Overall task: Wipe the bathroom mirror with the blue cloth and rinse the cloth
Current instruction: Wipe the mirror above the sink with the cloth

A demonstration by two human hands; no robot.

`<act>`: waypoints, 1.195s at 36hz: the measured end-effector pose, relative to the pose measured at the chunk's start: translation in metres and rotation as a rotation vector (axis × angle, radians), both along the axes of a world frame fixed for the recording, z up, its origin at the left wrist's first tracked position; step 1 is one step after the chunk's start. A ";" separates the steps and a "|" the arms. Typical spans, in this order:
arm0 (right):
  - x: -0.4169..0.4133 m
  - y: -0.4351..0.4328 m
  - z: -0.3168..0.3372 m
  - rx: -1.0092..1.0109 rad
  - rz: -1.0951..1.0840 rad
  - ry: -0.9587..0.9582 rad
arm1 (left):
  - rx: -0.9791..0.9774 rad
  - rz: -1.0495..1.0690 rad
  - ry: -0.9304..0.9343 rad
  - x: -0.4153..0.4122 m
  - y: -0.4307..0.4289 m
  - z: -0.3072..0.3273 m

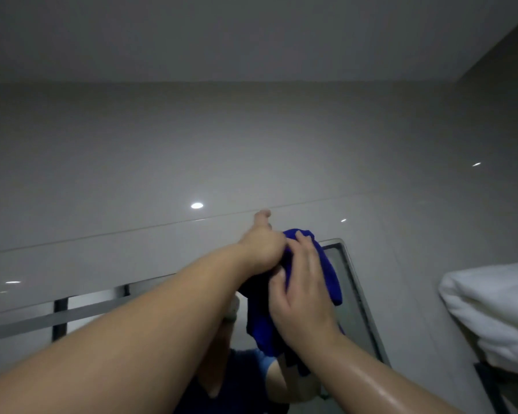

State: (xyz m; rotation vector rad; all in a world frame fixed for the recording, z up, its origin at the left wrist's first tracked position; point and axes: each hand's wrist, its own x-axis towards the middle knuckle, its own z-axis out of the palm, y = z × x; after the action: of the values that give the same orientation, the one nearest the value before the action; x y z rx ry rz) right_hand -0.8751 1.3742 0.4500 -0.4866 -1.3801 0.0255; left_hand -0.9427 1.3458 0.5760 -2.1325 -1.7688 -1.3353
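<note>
Head view, tilted upward: the left hand (262,248) is clenched round the top of the blue cloth (326,273), one digit sticking up against the tiled wall (251,144). Just to its right and slightly lower, the right hand (302,294) holds the same cloth, fingers laid over the fabric, thumb tucked against it. The cloth hangs below both hands before the upper right corner of the mirror (350,306); whether it touches the glass is unclear. Further right of the right hand lie folded white towels (491,309).
</note>
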 end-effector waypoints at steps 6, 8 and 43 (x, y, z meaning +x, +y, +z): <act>-0.031 0.002 0.018 -0.169 -0.423 -0.322 | 0.499 0.139 0.059 -0.075 -0.021 -0.050; -0.034 0.013 0.019 -0.156 -0.500 -0.327 | 0.622 0.316 0.272 -0.104 -0.026 -0.073; -0.031 0.025 -0.017 0.387 -0.054 -0.323 | 0.727 0.534 0.687 -0.133 -0.030 -0.112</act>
State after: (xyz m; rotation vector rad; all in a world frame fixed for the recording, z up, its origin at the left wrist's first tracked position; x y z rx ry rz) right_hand -0.9061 1.3991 0.4333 -0.2064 -1.6395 -0.3723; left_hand -1.0757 1.3162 0.4645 -1.3393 -1.1769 -0.7767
